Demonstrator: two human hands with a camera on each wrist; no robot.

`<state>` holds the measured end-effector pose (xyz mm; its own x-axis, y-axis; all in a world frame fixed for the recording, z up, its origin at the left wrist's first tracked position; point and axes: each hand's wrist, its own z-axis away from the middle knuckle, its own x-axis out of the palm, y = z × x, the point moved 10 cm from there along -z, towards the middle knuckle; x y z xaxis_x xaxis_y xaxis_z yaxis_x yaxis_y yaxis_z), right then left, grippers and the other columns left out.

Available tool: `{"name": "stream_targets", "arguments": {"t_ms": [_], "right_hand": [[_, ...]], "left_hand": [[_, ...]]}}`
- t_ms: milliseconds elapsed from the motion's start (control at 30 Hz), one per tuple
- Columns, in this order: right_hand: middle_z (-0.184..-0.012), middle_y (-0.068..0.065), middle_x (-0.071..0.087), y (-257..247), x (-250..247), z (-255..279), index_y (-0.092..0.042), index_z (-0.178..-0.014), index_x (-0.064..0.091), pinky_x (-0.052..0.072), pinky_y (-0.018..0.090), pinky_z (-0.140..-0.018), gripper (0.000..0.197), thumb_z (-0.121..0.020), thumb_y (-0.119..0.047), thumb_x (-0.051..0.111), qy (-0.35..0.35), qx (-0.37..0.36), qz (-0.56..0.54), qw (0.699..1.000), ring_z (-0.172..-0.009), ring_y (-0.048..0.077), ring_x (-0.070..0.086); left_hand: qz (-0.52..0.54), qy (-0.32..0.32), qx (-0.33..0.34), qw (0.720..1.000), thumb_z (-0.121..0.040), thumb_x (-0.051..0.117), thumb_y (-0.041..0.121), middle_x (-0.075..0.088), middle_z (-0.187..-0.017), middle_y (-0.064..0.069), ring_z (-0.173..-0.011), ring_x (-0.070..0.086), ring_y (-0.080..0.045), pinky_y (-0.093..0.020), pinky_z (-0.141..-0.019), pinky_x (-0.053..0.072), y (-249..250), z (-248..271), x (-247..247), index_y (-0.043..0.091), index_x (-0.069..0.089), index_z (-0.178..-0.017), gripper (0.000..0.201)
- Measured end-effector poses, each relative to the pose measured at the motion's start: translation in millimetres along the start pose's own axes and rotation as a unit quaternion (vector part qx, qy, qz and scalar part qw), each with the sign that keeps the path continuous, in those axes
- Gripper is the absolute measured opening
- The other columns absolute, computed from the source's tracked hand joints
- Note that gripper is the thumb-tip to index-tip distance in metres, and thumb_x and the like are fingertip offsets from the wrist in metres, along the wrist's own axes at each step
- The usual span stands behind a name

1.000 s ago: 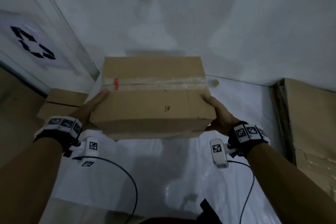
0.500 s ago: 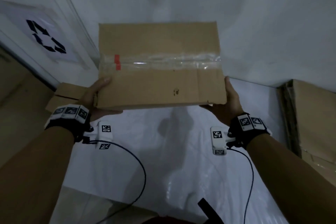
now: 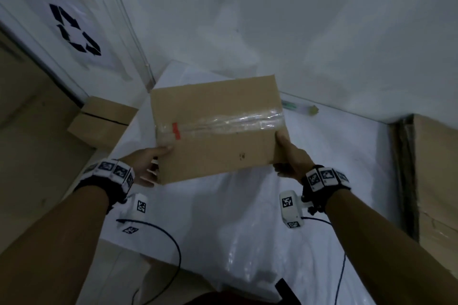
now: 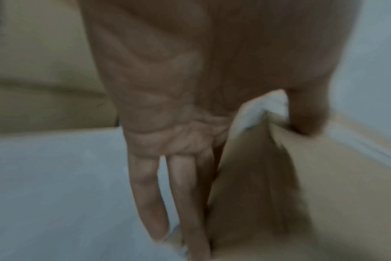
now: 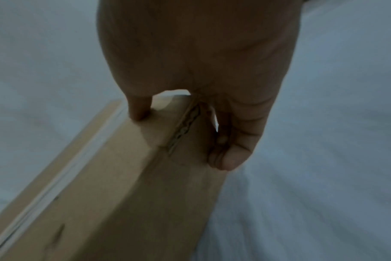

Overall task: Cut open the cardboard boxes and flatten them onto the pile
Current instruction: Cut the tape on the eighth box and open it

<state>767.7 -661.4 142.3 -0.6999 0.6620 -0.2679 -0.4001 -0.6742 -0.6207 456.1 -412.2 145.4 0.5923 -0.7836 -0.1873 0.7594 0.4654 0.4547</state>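
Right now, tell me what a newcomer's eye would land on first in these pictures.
First the box, centre of the head view, held above the white sheet by the left hand and right hand at its near corners. Its seam is sealed with clear tape bearing a red tab. A recycling sign hangs on the wall upper left.

Both bare forearms reach forward and slightly inward, each wrist wrapped in a dark band carrying square markers; the left hand (image 3: 146,163) grips the near left corner of the cardboard box (image 3: 218,126), thumb on top, fingers (image 4: 150,194) straight along the underside; the right hand (image 3: 290,158) grips the near right corner, thumb on top, fingers curled beneath
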Motion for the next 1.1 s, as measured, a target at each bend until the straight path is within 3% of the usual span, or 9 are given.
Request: {"name": "stream_targets", "arguments": {"t_ms": [133, 200, 300, 400, 500, 700, 800, 900, 1100], "right_hand": [[-0.053, 0.006, 0.050, -19.8, 7.0, 0.6, -0.009, -0.067, 0.051, 0.039, 0.027, -0.049, 0.078, -0.070, -0.086, 0.048, 0.004, -0.004, 0.151, 0.989, -0.044, 0.020, 0.043], [-0.061, 0.006, 0.053, -24.0, 6.5, -2.7, -0.007, -0.075, 0.052, 0.041, 0.030, -0.053, 0.080, -0.072, -0.086, 0.044, -0.004, -0.004, 0.211, 0.977, -0.050, 0.022, 0.048], [-0.096, 0.012, 0.064, -28.5, 2.1, -6.7, -0.003, -0.105, 0.056, 0.054, 0.038, -0.075, 0.082, -0.080, -0.080, 0.043, -0.019, 0.002, 0.262, 0.965, -0.083, 0.029, 0.062], [-0.116, 0.015, 0.060, -57.3, 2.7, -14.7, -0.002, -0.118, 0.055, 0.055, 0.049, -0.086, 0.066, -0.086, -0.060, 0.058, -0.008, -0.075, 0.253, 0.965, -0.102, 0.032, 0.059], [-0.116, 0.010, 0.056, -98.6, 8.6, -23.9, -0.005, -0.123, 0.054, 0.055, 0.048, -0.084, 0.052, -0.090, -0.045, 0.061, 0.014, -0.178, 0.266, 0.947, -0.100, 0.029, 0.058], [-0.055, 0.005, 0.038, -156.6, -17.8, -70.9, -0.012, -0.057, 0.038, 0.038, 0.027, -0.053, 0.045, -0.100, -0.024, 0.045, 0.097, -0.225, 0.341, 0.908, -0.052, 0.021, 0.039], [-0.084, 0.010, 0.054, -159.6, -26.3, -114.6, -0.002, -0.086, 0.054, 0.049, 0.031, -0.064, 0.020, -0.096, -0.017, 0.047, 0.089, -0.175, 0.459, 0.866, -0.072, 0.024, 0.053], [-0.137, 0.014, 0.048, -156.8, -16.0, -151.7, -0.014, -0.139, 0.042, 0.048, 0.044, -0.095, 0.048, -0.092, -0.019, 0.051, 0.069, -0.198, 0.537, 0.817, -0.119, 0.034, 0.051], [-0.126, 0.017, 0.042, -144.1, -1.0, -172.2, -0.014, -0.130, 0.042, 0.048, 0.055, -0.090, 0.052, -0.082, -0.014, 0.061, 0.087, -0.221, 0.607, 0.758, -0.115, 0.040, 0.045]], "left_hand": [[-0.113, 0.110, 0.023, 0.987, -0.081, 0.043, 0.079, 0.059, -0.116, -0.016, -0.069, 0.070, -0.033, -0.041, -0.084, 0.050, 15.8, -12.0, -31.2, 0.012, 0.047, -0.126, 0.081], [-0.139, 0.102, 0.010, 0.985, -0.075, 0.051, 0.080, 0.054, -0.127, -0.019, -0.083, 0.068, -0.033, -0.038, -0.077, 0.050, 18.4, -16.3, -29.9, 0.012, 0.045, -0.131, 0.090], [-0.257, 0.146, 0.060, 0.953, -0.052, 0.070, 0.078, 0.041, -0.147, -0.017, -0.117, 0.051, -0.034, -0.042, -0.098, 0.046, 48.2, -35.7, -44.5, 0.010, 0.029, -0.146, 0.123], [-0.412, 0.231, 0.300, 0.829, -0.073, 0.064, 0.057, 0.027, -0.155, -0.012, -0.137, 0.034, -0.034, -0.046, -0.112, 0.031, 130.6, -20.8, -25.6, 0.018, 0.022, -0.149, 0.095], [-0.498, 0.158, 0.490, 0.698, -0.080, 0.051, 0.065, 0.020, -0.159, -0.004, -0.146, 0.018, -0.026, -0.044, -0.119, 0.013, 188.1, 30.5, 70.6, 0.026, 0.026, -0.150, 0.084], [-0.603, 0.051, 0.354, 0.713, -0.059, 0.069, 0.077, -0.006, -0.162, -0.001, -0.149, -0.005, -0.027, -0.066, -0.113, 0.003, 185.0, -2.8, 182.0, 0.033, 0.012, -0.151, 0.117], [-0.614, 0.051, 0.317, 0.721, -0.048, 0.070, 0.081, -0.020, -0.160, 0.008, -0.147, -0.018, -0.021, -0.069, -0.109, -0.006, 178.8, -28.3, 184.7, 0.039, 0.000, -0.151, 0.131], [-0.613, 0.034, 0.311, 0.725, -0.050, 0.070, 0.081, -0.025, -0.159, 0.008, -0.146, -0.023, -0.018, -0.067, -0.110, -0.010, 178.4, -28.2, 182.4, 0.040, -0.003, -0.152, 0.133], [-0.599, 0.011, 0.306, 0.740, -0.055, 0.072, 0.077, -0.028, -0.157, 0.007, -0.144, -0.028, -0.017, -0.066, -0.110, -0.013, 177.5, -24.0, 181.7, 0.039, -0.007, -0.152, 0.130]]}}
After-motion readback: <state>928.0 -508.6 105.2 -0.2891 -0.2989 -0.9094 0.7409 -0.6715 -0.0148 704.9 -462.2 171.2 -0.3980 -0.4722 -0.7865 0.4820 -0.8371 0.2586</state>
